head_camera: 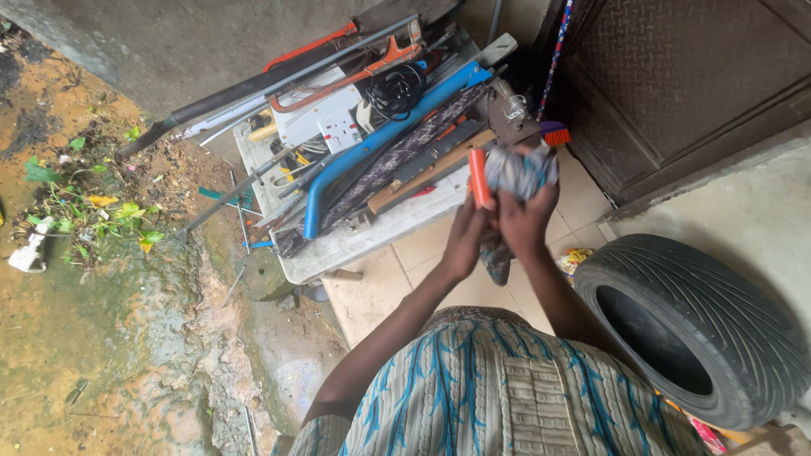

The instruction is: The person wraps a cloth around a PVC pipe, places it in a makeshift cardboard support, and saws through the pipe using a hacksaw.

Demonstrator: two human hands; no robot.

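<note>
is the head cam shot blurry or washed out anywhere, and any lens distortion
Head view: soft, even daylight, no hard shadows; the left hand with the orange-handled tool and the right hand gripping the grey cloth look slightly motion-soft; mild glare on the wet ground; wide-angle bending shows at the edges, on the tyre.

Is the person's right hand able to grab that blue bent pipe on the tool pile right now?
Probably not straight away. The right hand is full, wrapped around a grey cloth. The blue bent pipe lies on top of the pile, uncovered, just beyond both hands.
</note>
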